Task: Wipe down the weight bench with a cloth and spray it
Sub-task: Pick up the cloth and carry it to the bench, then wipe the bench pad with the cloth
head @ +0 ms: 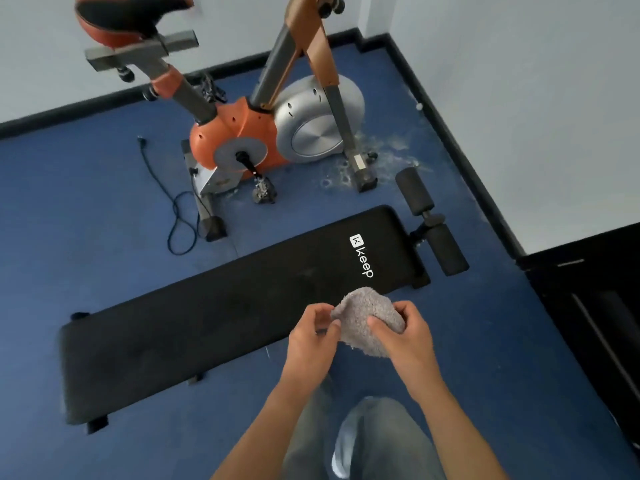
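A long black padded weight bench [207,306] lies low on the blue floor, slanting from lower left to upper right, with a white "keep" logo near its far end and black foam rollers [433,220] beyond it. A bunched grey terry cloth [363,317] is held above the bench's near edge. My left hand [311,337] pinches the cloth's left side and my right hand [405,334] grips its right side. No spray bottle is in view.
An orange and silver exercise bike [259,133] stands behind the bench, with a black power cord [173,202] on the floor to its left. White dust and debris [381,154] lie by the bike's front foot. White walls meet at the right; dark furniture [595,306] stands at far right.
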